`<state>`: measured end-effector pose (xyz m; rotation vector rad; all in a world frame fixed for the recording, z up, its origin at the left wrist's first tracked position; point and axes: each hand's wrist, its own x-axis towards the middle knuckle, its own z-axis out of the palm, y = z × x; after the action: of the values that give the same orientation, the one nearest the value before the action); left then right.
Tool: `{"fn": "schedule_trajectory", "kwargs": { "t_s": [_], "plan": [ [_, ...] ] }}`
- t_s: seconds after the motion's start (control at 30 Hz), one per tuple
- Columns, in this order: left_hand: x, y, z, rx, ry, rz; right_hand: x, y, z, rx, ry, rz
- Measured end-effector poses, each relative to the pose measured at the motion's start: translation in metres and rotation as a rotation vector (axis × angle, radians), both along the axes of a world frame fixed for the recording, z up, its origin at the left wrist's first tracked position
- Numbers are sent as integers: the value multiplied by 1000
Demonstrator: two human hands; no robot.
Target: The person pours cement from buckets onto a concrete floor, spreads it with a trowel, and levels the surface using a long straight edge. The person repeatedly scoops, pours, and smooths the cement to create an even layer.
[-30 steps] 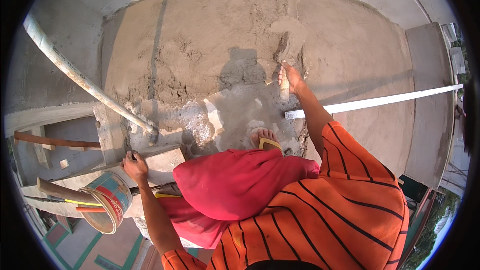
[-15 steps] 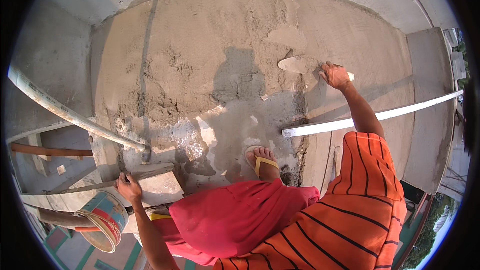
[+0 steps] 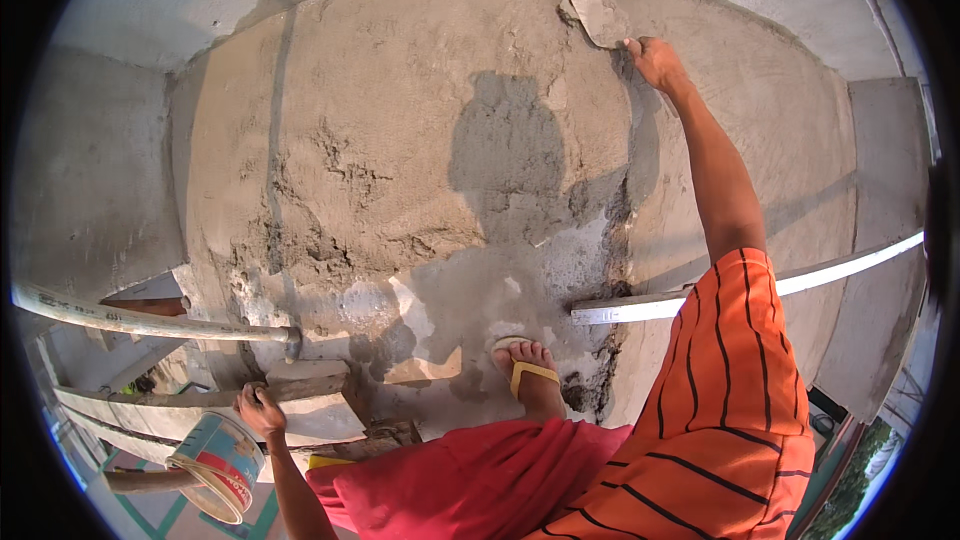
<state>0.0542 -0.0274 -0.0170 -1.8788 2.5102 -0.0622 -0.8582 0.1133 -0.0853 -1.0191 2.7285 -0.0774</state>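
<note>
So, we've got the grey, mortar-smeared pointed trowel up at the far edge of the grey-brown mortar bed, our right hand closed on it. Looks to us like the right side's mostly smoothed, the left-middle's rough and cratered, and the patchy wet concrete by our yellow-strapped sandal lacks a thick coat. Hands are well apart: our left hand rests on the grey rectangular block near the red-and-blue bucket, grip unclear.

Right grip far forward — left grip low
</note>
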Motion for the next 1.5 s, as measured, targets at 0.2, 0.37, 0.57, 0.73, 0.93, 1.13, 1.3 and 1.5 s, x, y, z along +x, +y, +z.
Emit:
{"fn": "schedule_trajectory", "kwargs": {
  "t_s": [0.2, 0.37, 0.57, 0.73, 0.93, 1.13, 1.3, 1.5],
  "plan": [
    [-7, 0, 1, 27, 17, -34, -19, -25, -26, -477, -688, -322],
    [-8, -2, 8, 14, 15, -19, 86, -117, 15, -17, -266, 193],
    [-13, 1, 8, 2, 42, -18, 172, -195, 63, 34, -72, 374],
    [1, -1, 0, 4, 26, -22, 122, -163, 53, -5, -57, 72],
    [3, 2, -1, 35, 47, -28, 48, -86, 45, 133, 58, -9],
    [-1, 2, 1, 24, 25, -10, -22, -35, 9, 140, 13, 53],
    [1, 4, 0, 21, 10, 22, 24, -14, 8, -45, -603, -104],
    [-10, 2, 6, 22, 38, -7, 169, 63, 22, -88, -373, 436]
  ]
}}
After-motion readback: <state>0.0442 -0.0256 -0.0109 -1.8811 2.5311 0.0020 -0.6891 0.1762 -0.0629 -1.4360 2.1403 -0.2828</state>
